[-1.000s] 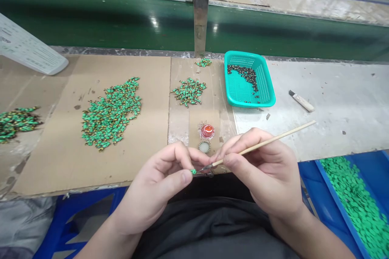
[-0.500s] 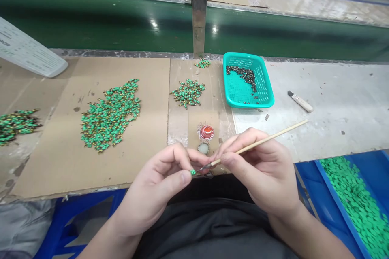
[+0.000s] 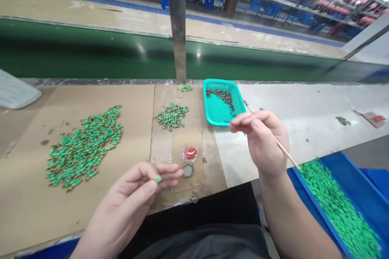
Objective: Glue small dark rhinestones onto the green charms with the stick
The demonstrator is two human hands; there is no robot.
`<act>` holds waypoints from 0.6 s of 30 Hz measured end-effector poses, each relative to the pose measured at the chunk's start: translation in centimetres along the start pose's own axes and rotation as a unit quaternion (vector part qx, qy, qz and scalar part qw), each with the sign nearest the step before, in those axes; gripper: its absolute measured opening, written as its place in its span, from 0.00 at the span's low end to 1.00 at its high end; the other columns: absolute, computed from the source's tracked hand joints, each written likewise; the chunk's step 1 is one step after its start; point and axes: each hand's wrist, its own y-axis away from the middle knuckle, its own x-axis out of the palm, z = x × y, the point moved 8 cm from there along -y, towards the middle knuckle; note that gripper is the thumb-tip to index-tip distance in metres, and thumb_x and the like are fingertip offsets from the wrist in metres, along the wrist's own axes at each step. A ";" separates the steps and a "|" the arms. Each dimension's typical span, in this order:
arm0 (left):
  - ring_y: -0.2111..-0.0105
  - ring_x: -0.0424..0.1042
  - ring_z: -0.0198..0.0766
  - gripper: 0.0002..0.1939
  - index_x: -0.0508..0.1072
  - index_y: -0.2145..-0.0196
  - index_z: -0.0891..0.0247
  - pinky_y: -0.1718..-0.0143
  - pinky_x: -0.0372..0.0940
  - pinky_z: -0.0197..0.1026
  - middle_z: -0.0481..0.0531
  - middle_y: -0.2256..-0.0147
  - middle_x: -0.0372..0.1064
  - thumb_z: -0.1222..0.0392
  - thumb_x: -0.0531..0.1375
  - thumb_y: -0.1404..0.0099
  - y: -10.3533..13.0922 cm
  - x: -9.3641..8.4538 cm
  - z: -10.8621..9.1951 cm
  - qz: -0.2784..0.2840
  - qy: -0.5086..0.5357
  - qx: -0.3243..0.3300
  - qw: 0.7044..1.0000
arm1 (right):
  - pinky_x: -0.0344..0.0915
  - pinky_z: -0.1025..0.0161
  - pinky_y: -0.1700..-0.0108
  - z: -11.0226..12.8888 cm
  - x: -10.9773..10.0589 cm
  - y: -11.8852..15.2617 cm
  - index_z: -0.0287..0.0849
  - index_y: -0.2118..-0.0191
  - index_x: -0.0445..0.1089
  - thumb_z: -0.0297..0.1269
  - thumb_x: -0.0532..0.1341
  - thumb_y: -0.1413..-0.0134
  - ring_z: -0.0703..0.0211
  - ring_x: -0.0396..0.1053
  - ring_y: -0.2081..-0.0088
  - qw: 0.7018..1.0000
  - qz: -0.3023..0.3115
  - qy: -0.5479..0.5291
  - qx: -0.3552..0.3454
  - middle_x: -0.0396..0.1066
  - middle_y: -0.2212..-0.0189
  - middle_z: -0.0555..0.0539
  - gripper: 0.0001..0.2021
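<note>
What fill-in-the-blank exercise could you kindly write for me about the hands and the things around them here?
1. The left hand pinches a tiny piece whose colour is ____.
2. The brush is held in the person's ____ hand.
3. The shiny round blob on the cardboard is ____.
4. The colour of the tray that holds many loose green discs is ____.

Missing words: green; right; red; blue.

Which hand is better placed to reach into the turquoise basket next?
Probably the right hand: its fingers are by the near corner of the basket, though it holds a paintbrush. The left hand is farther away, pinching a small green piece.
</note>
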 end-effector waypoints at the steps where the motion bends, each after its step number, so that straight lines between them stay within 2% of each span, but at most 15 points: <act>1: 0.48 0.93 0.54 0.14 0.89 0.67 0.57 0.46 0.89 0.44 0.57 0.49 0.94 0.49 0.82 0.28 -0.3 -0.6 0.0 -0.011 -0.005 0.003 1.000 | 0.87 0.53 0.53 -0.4 -0.4 -1.6 0.48 0.58 0.80 0.46 0.60 0.13 0.51 0.89 0.56 0.997 0.004 0.078 -0.015 0.89 0.57 0.44 0.17; 2: 0.49 0.93 0.55 0.16 0.88 0.68 0.57 0.46 0.89 0.44 0.57 0.49 0.94 0.47 0.83 0.30 -0.6 -1.0 -0.1 -0.023 -0.009 0.006 1.000 | 0.87 0.53 0.53 -1.4 -0.4 -3.2 0.48 0.53 0.81 0.47 0.51 0.09 0.52 0.89 0.58 0.980 0.036 0.195 -0.005 0.89 0.56 0.42 0.23; 3: 0.49 0.93 0.55 0.18 0.87 0.70 0.58 0.47 0.90 0.44 0.57 0.50 0.94 0.46 0.84 0.32 -0.8 -1.3 -0.2 -0.035 -0.010 0.008 0.999 | 0.86 0.53 0.53 -2.7 0.0 -4.9 0.48 0.43 0.81 0.45 0.41 0.07 0.53 0.88 0.60 0.941 0.089 0.327 0.015 0.89 0.56 0.43 0.28; 4: 0.50 0.93 0.55 0.19 0.87 0.70 0.58 0.47 0.90 0.43 0.56 0.51 0.94 0.44 0.85 0.34 -1.0 -1.5 -0.3 -0.050 -0.009 0.012 0.999 | 0.86 0.51 0.52 -3.8 0.1 -6.6 0.46 0.37 0.80 0.42 0.42 0.08 0.50 0.88 0.59 0.916 0.120 0.381 0.026 0.89 0.55 0.41 0.27; 5: 0.50 0.93 0.55 0.20 0.86 0.71 0.58 0.48 0.90 0.43 0.56 0.52 0.94 0.43 0.86 0.35 -1.1 -1.6 -0.3 -0.064 -0.008 0.012 0.998 | 0.86 0.49 0.48 -4.7 0.3 -8.3 0.45 0.35 0.81 0.38 0.48 0.09 0.48 0.88 0.55 0.897 0.145 0.417 0.031 0.90 0.53 0.40 0.23; 8: 0.52 0.93 0.55 0.22 0.86 0.71 0.57 0.52 0.90 0.41 0.56 0.54 0.94 0.42 0.87 0.39 -1.2 -1.4 -0.6 -0.087 -0.005 0.018 0.996 | 0.81 0.44 0.34 -6.8 1.5 -12.6 0.42 0.45 0.87 0.31 0.63 0.17 0.39 0.86 0.41 0.829 0.214 0.515 0.043 0.89 0.45 0.35 0.12; 10: 0.52 0.93 0.56 0.21 0.86 0.71 0.57 0.52 0.90 0.42 0.55 0.54 0.93 0.42 0.87 0.39 -1.2 -1.3 -0.6 -0.089 -0.006 0.020 0.996 | 0.81 0.41 0.32 -8.1 2.5 -14.6 0.41 0.43 0.86 0.35 0.69 0.18 0.40 0.85 0.38 0.777 0.255 0.572 0.060 0.87 0.40 0.36 0.08; 12: 0.53 0.93 0.55 0.21 0.85 0.70 0.57 0.52 0.90 0.43 0.55 0.54 0.93 0.43 0.87 0.39 -1.1 -1.5 -0.4 -0.092 -0.003 0.018 0.996 | 0.83 0.40 0.34 -9.1 3.4 -15.8 0.42 0.38 0.83 0.42 0.73 0.18 0.42 0.84 0.38 0.727 0.293 0.617 0.077 0.83 0.36 0.38 0.14; 14: 0.54 0.93 0.55 0.21 0.84 0.70 0.56 0.52 0.90 0.44 0.55 0.54 0.93 0.43 0.87 0.39 -1.0 -1.8 0.0 -0.094 0.003 0.015 0.995 | 0.85 0.40 0.36 -9.9 4.1 -16.2 0.43 0.34 0.81 0.46 0.74 0.18 0.42 0.84 0.39 0.684 0.325 0.648 0.088 0.82 0.34 0.38 0.18; 16: 0.54 0.92 0.55 0.22 0.84 0.70 0.56 0.52 0.90 0.44 0.55 0.54 0.93 0.42 0.87 0.39 -1.0 -2.0 0.3 -0.093 0.006 0.013 0.996 | 0.85 0.40 0.37 -10.7 4.7 -16.2 0.43 0.32 0.80 0.45 0.74 0.18 0.42 0.84 0.39 0.653 0.347 0.667 0.092 0.81 0.33 0.38 0.19; 18: 0.54 0.92 0.55 0.22 0.84 0.71 0.56 0.52 0.90 0.44 0.55 0.55 0.93 0.42 0.87 0.40 -1.0 -2.0 0.4 -0.095 0.005 0.013 0.995 | 0.85 0.41 0.37 -11.3 4.9 -16.0 0.42 0.32 0.80 0.45 0.74 0.19 0.41 0.84 0.39 0.636 0.358 0.678 0.089 0.81 0.33 0.37 0.20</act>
